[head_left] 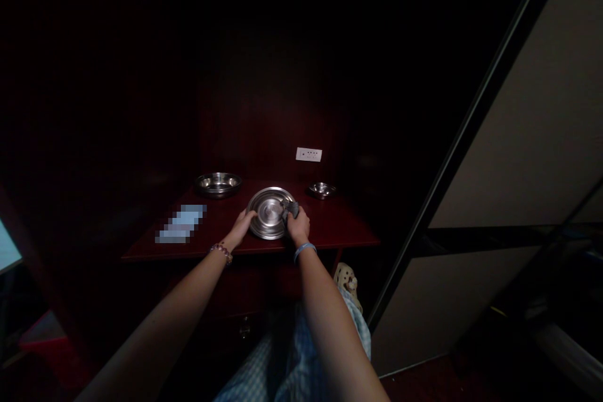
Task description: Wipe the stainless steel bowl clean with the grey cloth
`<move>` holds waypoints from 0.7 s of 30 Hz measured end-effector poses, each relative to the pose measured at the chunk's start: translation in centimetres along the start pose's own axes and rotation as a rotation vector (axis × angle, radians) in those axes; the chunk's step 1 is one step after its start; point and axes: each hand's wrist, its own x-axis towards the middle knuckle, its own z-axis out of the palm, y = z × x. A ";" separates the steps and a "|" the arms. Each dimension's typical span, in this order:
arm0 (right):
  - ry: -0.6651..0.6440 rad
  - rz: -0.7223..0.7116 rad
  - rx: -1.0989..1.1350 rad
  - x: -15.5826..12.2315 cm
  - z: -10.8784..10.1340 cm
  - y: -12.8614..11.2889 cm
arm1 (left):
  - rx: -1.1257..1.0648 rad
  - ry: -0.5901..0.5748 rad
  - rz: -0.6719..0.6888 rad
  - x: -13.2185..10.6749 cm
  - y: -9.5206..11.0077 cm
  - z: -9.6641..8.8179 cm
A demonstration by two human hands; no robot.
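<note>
At far left, we see a red plastic tub [54, 352] below a dark red wooden counter [214, 215]. On the counter's left part lies a pale blue, pixelated oblong [181, 224], whose nature we cannot tell; behind it stands a round, shiny silver metal bowl [218, 185]. Next, the left grip [242, 226] is clamped on the rim of a round, shallow silver metal dish [271, 215], thumb inside the rim. The dish is at the counter's front edge, tilted toward the wearer; whether its lower rim rests on the wood, we cannot tell. Against its right inner side, the right grip [299, 225] is closed around a dark grey, crumpled, cloth-like wad [289, 209]. We judge that the left thumb should stay on the rim for steadiness, while the wad is best pressed flat and worked evenly from wall to centre. Farther right, a white rectangular socket panel [309, 154] is on the back wall, above a small, round silver metal bowl [322, 190].
</note>
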 end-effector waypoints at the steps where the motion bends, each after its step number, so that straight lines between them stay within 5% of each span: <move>1: 0.006 -0.009 0.007 0.1 0.1 0.1 | -0.007 0.000 0.005 -0.1 0.1 0.1; 21: 0.110 0.037 0.272 1.1 1.0 0.9 | 0.147 -0.174 0.207 0.6 -1.6 0.6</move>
